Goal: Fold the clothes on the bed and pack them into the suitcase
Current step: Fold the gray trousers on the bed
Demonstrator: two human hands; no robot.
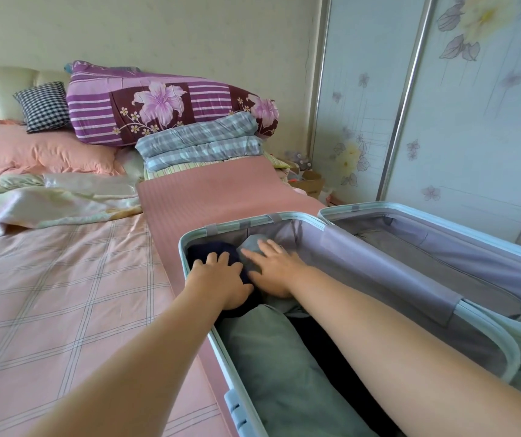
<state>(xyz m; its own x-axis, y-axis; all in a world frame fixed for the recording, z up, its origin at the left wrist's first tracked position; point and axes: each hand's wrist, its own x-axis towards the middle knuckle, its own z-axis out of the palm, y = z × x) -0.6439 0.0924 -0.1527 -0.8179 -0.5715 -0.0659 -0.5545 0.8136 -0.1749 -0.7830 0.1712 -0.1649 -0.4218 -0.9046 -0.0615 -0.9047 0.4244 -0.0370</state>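
Note:
A pale blue suitcase [486, 326] lies open on the bed's right side, with a grey lining. Inside its left half sit a dark navy garment [204, 249], a grey garment [252, 246] at the far end and a grey-green folded garment [278, 367] nearer me. My left hand [221, 279] presses flat on the navy garment. My right hand [275, 266] lies with spread, straight fingers on the grey garment beside it. Both forearms reach in from the bottom of the view.
The bed [48, 294] has a pink checked sheet and a pink mat [218, 190] under the suitcase. Folded checked quilts [199, 143], a purple floral bundle [158, 105] and pillows [35, 149] lie at the head. A sliding wardrobe [461, 105] stands to the right.

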